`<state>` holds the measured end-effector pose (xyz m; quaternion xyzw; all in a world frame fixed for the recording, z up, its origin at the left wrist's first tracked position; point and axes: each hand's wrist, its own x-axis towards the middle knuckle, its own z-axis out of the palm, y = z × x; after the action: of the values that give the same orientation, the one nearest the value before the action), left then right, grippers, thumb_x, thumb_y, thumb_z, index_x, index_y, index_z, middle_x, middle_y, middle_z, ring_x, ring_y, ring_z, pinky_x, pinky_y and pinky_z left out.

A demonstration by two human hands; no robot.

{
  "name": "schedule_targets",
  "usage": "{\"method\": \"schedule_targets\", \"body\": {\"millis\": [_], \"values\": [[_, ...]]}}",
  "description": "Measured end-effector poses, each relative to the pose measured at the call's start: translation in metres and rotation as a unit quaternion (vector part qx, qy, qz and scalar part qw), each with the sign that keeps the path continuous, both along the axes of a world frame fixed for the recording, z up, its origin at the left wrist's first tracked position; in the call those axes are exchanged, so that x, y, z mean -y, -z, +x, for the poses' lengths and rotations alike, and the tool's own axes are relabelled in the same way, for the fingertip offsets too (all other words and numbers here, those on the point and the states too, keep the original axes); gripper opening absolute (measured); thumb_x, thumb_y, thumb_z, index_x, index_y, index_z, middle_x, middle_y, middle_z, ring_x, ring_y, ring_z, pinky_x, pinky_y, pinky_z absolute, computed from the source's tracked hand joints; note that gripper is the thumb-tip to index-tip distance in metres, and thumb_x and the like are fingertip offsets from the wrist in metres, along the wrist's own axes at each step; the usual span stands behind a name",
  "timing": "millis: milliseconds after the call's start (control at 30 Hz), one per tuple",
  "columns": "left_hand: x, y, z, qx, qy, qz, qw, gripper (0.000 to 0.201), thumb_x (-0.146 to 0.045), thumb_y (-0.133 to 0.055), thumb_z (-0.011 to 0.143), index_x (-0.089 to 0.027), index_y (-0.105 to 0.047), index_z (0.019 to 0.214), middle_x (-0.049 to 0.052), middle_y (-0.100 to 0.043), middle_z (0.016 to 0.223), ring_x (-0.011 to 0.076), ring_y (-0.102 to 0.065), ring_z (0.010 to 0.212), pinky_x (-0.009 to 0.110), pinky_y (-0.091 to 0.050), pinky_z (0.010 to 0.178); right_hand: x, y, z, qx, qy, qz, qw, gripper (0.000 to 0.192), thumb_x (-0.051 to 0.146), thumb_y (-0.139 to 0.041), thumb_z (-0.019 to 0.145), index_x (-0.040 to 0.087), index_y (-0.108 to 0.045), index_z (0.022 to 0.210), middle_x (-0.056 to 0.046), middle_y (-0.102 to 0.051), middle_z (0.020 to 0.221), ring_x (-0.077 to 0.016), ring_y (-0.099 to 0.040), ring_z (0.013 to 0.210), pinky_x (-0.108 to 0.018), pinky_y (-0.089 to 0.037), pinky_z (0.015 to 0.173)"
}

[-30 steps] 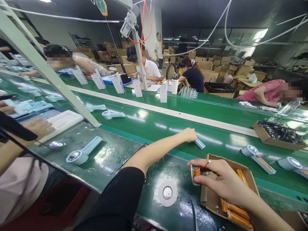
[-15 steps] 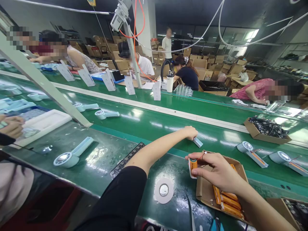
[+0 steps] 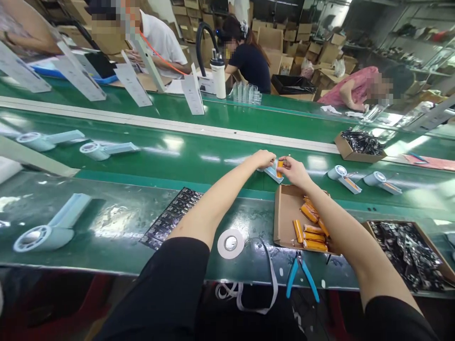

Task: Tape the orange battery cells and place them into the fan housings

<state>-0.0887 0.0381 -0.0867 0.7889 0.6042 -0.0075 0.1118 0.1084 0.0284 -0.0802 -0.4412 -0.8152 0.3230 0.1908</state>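
Note:
Over the conveyor, my left hand [image 3: 265, 159] is closed around a light-blue handheld fan housing [image 3: 273, 174], whose round head is mostly hidden behind the hand. The open handle trough points toward me and to the right. Between the thumb and fingers of my right hand [image 3: 294, 170] is an orange battery [image 3: 279, 168], held at the trough; whether it touches the bottom is unclear. Below my right forearm stands a cardboard box [image 3: 284, 218] with several orange batteries [image 3: 314, 237] in it.
White tape roll [image 3: 224, 251], blue-handled pliers [image 3: 302, 274] and black circuit boards [image 3: 167, 220] lie on the near bench. A box of black parts [image 3: 408, 255] stands right. Fan housings [image 3: 106, 150] rest on the green belt [image 3: 199, 161]. Several people sit across it.
My right hand has carried the battery from above the box forward to the fan housing in my left hand. The view has shifted right and down.

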Motion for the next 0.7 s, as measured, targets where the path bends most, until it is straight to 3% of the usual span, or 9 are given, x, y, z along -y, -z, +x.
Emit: {"method": "schedule_targets", "body": {"millis": [133, 300, 467, 700], "values": [[0.001, 0.0, 0.005, 0.002, -0.005, 0.005, 1.0, 0.021, -0.027, -0.065, 0.102, -0.024, -0.076, 0.12, 0.009, -0.079, 0.128, 0.0246, -0.073, 0.123, 0.027, -0.052, 0.099, 0.005, 0.002, -0.001, 0.065, -0.008, 0.035, 0.997, 0.034, 0.017, -0.068, 0.098, 0.02, -0.067, 0.132, -0.008, -0.081, 0.121, -0.023, -0.076, 0.117, -0.034, -0.057, 0.107], [0.008, -0.005, 0.014, 0.001, -0.007, 0.006, 1.0, 0.018, -0.025, -0.064, 0.104, -0.025, -0.076, 0.118, 0.008, -0.079, 0.126, 0.0227, -0.074, 0.12, 0.028, -0.054, 0.098, 0.007, -0.005, 0.001, 0.182, -0.006, 0.085, 0.98, 0.029, 0.019, -0.07, 0.101, 0.018, -0.068, 0.13, -0.014, -0.081, 0.117, -0.0305, -0.076, 0.114, -0.034, -0.055, 0.098], [0.01, -0.007, 0.024, 0.008, -0.013, 0.002, 1.0, 0.025, -0.038, -0.068, 0.108, -0.017, -0.073, 0.121, 0.009, -0.075, 0.123, 0.0223, -0.073, 0.112, 0.043, -0.061, 0.101, 0.008, -0.014, 0.004, 0.279, 0.015, 0.116, 0.953, 0.03, 0.026, -0.07, 0.104, 0.016, -0.066, 0.132, -0.018, -0.08, 0.115, -0.0341, -0.076, 0.109, -0.034, -0.054, 0.086], [0.007, -0.005, 0.027, 0.046, -0.039, 0.0, 0.998, 0.035, -0.042, -0.07, 0.106, -0.018, -0.069, 0.131, 0.01, -0.07, 0.132, 0.0241, -0.071, 0.117, 0.046, -0.063, 0.102, 0.012, -0.016, -0.001, 0.353, -0.049, 0.129, 0.925, 0.04, 0.021, -0.071, 0.103, 0.022, -0.065, 0.142, -0.016, -0.079, 0.124, -0.0327, -0.075, 0.116, -0.033, -0.052, 0.091]]}}
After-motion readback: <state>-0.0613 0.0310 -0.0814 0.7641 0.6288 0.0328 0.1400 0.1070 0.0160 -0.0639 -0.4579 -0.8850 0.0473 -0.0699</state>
